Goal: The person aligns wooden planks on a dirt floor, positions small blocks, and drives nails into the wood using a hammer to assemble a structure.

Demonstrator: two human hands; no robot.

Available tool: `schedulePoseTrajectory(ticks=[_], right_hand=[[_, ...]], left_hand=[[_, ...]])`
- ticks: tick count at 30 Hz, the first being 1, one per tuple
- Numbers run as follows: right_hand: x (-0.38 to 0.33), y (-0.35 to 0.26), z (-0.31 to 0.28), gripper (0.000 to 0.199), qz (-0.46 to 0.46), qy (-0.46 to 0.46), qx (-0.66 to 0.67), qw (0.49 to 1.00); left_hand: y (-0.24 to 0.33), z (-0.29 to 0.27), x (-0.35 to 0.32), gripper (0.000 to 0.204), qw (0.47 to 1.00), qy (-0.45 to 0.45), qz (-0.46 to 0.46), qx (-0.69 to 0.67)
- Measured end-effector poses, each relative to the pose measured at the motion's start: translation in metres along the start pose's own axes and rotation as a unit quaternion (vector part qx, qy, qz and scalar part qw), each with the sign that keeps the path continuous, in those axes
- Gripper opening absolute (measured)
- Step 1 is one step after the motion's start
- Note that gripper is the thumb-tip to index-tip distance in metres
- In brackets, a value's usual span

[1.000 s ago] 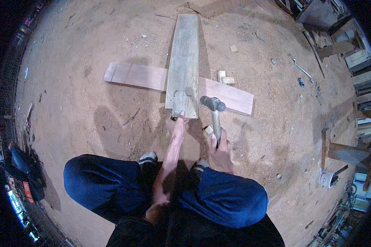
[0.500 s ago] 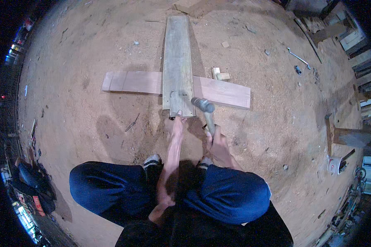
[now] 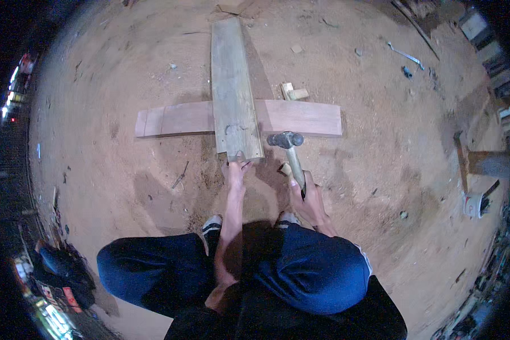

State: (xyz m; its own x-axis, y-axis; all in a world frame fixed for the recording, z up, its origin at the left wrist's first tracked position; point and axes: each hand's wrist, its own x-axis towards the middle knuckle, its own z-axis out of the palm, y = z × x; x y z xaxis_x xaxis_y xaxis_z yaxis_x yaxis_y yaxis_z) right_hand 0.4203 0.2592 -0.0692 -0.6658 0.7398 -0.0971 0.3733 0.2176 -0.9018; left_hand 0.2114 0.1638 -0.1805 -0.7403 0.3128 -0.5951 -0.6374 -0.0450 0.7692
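Note:
A long grey plank (image 3: 232,90) lies lengthwise across a reddish board (image 3: 300,117) on the sandy ground, forming a cross. My left hand (image 3: 235,169) pinches something small at the near end of the grey plank; what it holds is too small to tell. My right hand (image 3: 307,198) grips the wooden handle of a hammer (image 3: 288,148), whose dark metal head hovers just right of the plank's near corner. My knees in blue trousers (image 3: 317,272) are bent below, and I am squatting.
Small wood offcuts (image 3: 292,92) lie beside the crossing boards. A metal tool (image 3: 405,55) lies at the upper right. A wooden stool or frame (image 3: 481,161) and a white container (image 3: 474,205) stand at the right. Dark bags (image 3: 62,269) sit at the lower left.
The hammer head has stayed near the plank's near right corner, shifting slightly. My left hand remains at the plank end. The camera view has tilted, so the boards appear lower.

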Motion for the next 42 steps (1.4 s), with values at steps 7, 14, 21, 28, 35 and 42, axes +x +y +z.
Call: schedulePoseTrajectory(ticks=[7, 14, 21, 28, 35, 42], right_hand=[[-0.045, 0.059, 0.013, 0.037, 0.166, -0.007, 0.043, 0.985], [-0.066, 0.11, 0.034, 0.022, 0.125, 0.094, 0.017, 0.988], [-0.064, 0.099, 0.019, 0.028, 0.238, 0.029, 0.089, 0.967], [-0.064, 0.117, 0.033, 0.035, 0.214, 0.051, 0.02, 0.975], [-0.058, 0.166, 0.018, 0.057, 0.114, 0.049, -0.229, 0.965], [0.012, 0.07, 0.021, 0.059, 0.039, -0.013, -0.055, 0.998]], left_hand=[[0.027, 0.015, 0.004, 0.058, 0.995, -0.064, -0.057, 0.057], [0.02, -0.007, -0.012, 0.048, 0.955, -0.056, 0.098, 0.276], [0.008, -0.039, -0.009, 0.033, 0.929, -0.049, 0.118, 0.347], [0.048, -0.009, -0.026, 0.05, 0.992, 0.103, -0.02, 0.066], [0.068, -0.011, -0.032, 0.045, 0.997, 0.074, 0.017, 0.03], [0.06, -0.038, -0.02, 0.039, 0.999, 0.038, -0.02, 0.027]])
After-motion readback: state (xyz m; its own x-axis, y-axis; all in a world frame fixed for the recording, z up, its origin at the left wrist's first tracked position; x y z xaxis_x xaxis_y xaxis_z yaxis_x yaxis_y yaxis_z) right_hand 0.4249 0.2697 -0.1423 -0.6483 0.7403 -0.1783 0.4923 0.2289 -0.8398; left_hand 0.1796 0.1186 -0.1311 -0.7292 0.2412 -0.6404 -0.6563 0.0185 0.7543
